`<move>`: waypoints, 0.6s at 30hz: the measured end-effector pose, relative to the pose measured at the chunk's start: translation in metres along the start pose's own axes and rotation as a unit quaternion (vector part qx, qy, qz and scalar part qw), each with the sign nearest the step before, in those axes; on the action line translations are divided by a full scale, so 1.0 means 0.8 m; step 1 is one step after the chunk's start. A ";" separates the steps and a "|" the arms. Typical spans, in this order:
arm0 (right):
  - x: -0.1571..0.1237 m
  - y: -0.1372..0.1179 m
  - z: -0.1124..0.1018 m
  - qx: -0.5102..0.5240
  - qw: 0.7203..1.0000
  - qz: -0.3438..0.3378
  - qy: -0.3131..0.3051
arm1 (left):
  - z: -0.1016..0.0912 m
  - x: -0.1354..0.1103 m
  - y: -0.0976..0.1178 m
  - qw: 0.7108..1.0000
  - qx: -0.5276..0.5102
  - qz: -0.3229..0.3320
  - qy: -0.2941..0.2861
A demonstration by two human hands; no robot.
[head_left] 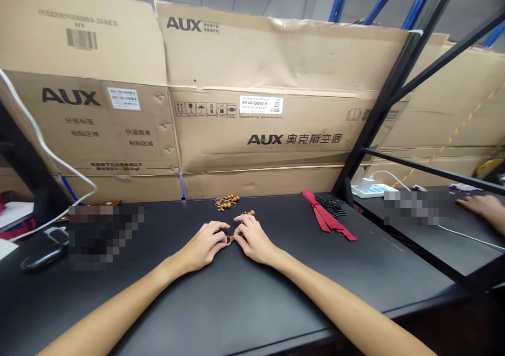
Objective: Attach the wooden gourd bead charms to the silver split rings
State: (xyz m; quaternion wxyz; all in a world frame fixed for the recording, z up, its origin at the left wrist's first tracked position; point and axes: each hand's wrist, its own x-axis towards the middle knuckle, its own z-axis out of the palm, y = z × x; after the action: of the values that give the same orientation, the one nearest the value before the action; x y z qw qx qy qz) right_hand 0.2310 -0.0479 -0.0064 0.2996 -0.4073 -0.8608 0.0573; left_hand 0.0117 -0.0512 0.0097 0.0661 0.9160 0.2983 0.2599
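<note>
My left hand (205, 244) pinches a small metal key ring (229, 241) between thumb and fingers, low over the black table. Close beside it, my right hand (254, 240) is closed on the orange-brown cord (232, 237) joined to that ring. Brown wooden beads (250, 213) show just past the right fingers; they appear to belong to the same beaded keychain, though the hand hides the part between. Farther back lies a small pile of beaded keychains (228, 203) with rings and round wooden beads.
Red ribbon strips (327, 216) and black cords (332, 206) lie on the table (221, 308) at right. Cardboard panels (276, 61) stand behind. Black glasses (43, 258) and a white cable (47, 145) are at left. Beyond the metal frame (376, 114) are a power strip (374, 190) and another person's hand (482, 207).
</note>
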 end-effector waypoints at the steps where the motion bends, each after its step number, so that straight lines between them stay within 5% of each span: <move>1: 0.000 0.000 0.000 0.000 1.000 0.001 0.001 | 0.000 0.000 0.000 1.000 -0.001 -0.001 -0.002; 18: 0.000 -0.006 -0.008 0.013 0.999 -0.029 -0.016 | -0.002 -0.001 0.007 1.000 0.005 -0.018 -0.003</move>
State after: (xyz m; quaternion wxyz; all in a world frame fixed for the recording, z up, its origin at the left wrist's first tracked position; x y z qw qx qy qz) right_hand 0.2310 -0.0521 0.0005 0.2924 -0.3769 -0.8764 0.0665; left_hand 0.0126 -0.0562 0.0123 0.0670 0.9118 0.3154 0.2543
